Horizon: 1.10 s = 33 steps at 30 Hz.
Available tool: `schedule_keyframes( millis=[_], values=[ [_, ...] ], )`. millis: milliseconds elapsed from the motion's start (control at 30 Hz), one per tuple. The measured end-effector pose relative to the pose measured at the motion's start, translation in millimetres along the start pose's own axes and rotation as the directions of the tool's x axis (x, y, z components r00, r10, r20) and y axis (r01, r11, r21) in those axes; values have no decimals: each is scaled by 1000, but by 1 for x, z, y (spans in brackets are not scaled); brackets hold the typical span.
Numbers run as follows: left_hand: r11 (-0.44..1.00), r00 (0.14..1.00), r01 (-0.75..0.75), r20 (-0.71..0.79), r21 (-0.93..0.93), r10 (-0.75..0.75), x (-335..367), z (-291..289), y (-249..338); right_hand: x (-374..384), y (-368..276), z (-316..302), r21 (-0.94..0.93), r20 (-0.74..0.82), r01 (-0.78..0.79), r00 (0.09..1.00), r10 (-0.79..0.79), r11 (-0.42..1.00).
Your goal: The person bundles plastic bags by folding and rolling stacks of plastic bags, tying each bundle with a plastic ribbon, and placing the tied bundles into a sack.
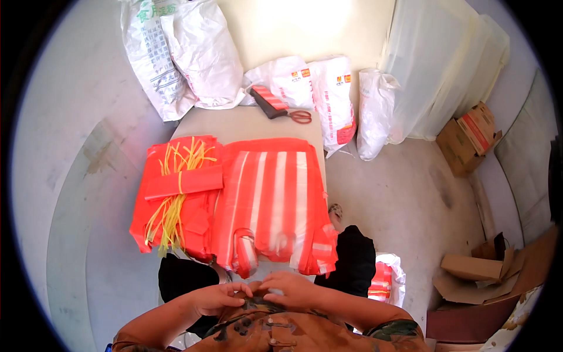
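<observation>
Above my lap, against the front of my brown patterned top, both my hands are drawn close together. My left hand (224,298) has loosely bent fingers, the thumb apart from them, and nothing visible in its grasp. Beside it my right hand (288,289) points its fingers inward, also with nothing visible in it. Just beyond them lies a thick stack of red-and-white striped plastic bags (272,199), its handle parts hanging over the near edge. To its left sits a red plastic stack (146,202), topped by a folded red strip (193,180) and a bunch of yellow ties (170,217).
Red-handled scissors (300,117) and a dark object with a red striped piece (270,101) lie at the table's (217,123) far end. White sacks (208,44) stand behind. Cardboard boxes (469,141) are at right; a white bag with red contents (387,281) is on the floor.
</observation>
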<state>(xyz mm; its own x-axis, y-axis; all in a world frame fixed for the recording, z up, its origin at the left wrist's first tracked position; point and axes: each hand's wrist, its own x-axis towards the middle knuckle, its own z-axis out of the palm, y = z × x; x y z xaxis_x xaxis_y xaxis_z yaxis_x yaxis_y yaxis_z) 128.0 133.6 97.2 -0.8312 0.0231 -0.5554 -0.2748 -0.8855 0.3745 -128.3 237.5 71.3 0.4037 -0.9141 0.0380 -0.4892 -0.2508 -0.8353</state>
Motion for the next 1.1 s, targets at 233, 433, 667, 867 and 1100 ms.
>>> schedule_keyframes(
  millis=[233,433,667,867,1100],
  values=[
    [972,993,-103,71,212,89,-7,20,12,4,30,57,599,325,-65,931,-168,798],
    [973,993,-117,53,201,109,-14,11,3,3,-8,16,708,607,-466,786,-119,531],
    [998,1000,21,-4,61,-21,4,8,-3,5,-23,1,757,622,-640,768,153,131],
    [952,995,27,-101,305,4,8,7,-9,0,-6,8,800,546,-580,810,213,157],
    [876,992,121,-88,468,-90,1,3,-13,3,-13,2,799,577,-596,797,179,79]
  ],
)
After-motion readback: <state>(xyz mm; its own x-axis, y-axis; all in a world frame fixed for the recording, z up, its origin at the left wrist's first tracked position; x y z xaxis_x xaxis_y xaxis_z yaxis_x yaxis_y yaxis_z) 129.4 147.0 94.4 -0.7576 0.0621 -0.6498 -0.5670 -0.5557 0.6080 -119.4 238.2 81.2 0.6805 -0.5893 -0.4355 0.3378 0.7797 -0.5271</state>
